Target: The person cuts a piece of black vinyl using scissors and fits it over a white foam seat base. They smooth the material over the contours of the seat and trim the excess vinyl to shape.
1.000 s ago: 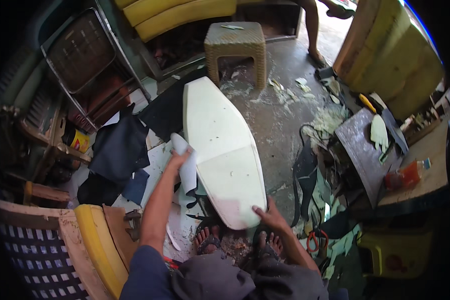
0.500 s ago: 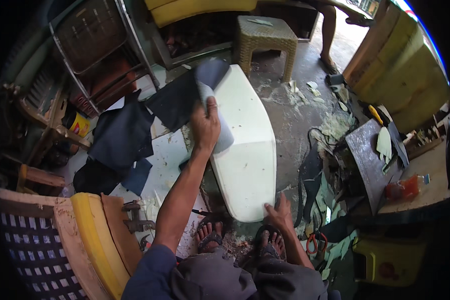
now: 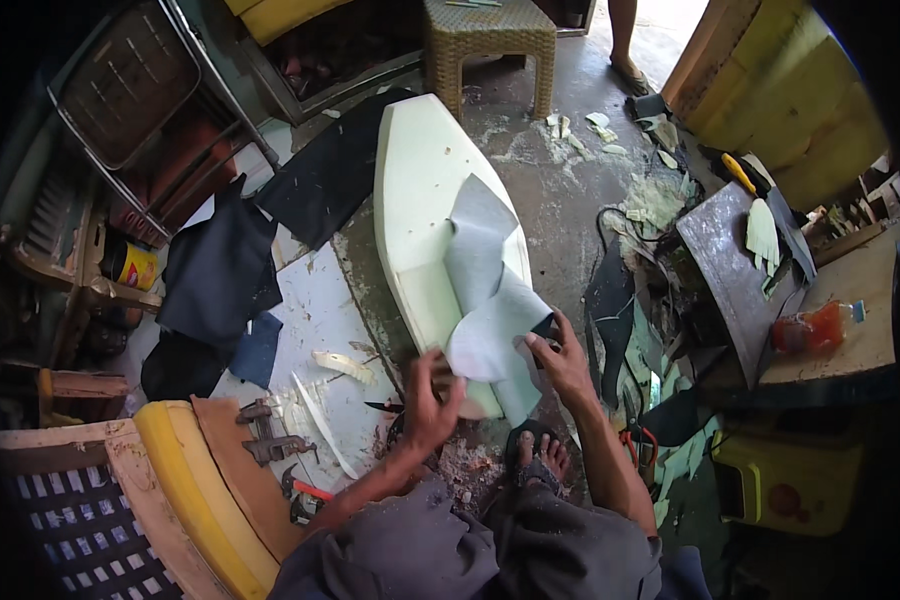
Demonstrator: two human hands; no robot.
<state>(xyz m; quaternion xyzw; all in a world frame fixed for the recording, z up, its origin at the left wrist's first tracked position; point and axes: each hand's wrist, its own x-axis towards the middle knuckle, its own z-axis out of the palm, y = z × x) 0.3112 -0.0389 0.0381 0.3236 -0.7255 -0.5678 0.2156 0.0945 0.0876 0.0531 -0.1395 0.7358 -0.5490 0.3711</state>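
Note:
A long white, tapered foam pad (image 3: pixel 410 190) lies on the floor ahead of my feet. Over its right side and near end drapes a sheet of leatherette (image 3: pixel 495 325), pale grey backing up, curled and folded. My right hand (image 3: pixel 565 365) pinches the sheet's right edge, where a bit of its dark face shows. Beside the pad's near left edge is my left hand (image 3: pixel 432 408), slightly blurred, thumb and fingers apart with nothing visible between them. Part of the pad's near end is hidden under the sheet.
Dark leatherette pieces (image 3: pixel 220 265) lie to the left, near a folded metal chair (image 3: pixel 140 90). A clamp (image 3: pixel 275 435) and red-handled hammer (image 3: pixel 305 487) are near my left knee. A woven stool (image 3: pixel 490 40) stands ahead. Foam scraps, red-handled scissors (image 3: pixel 647 450) and a utility knife (image 3: pixel 738 172) are on the right.
The leatherette sheet has come from the pad's far left edge onto its near right part. My right hand now grips it; my left hand has drawn back toward me and released it.

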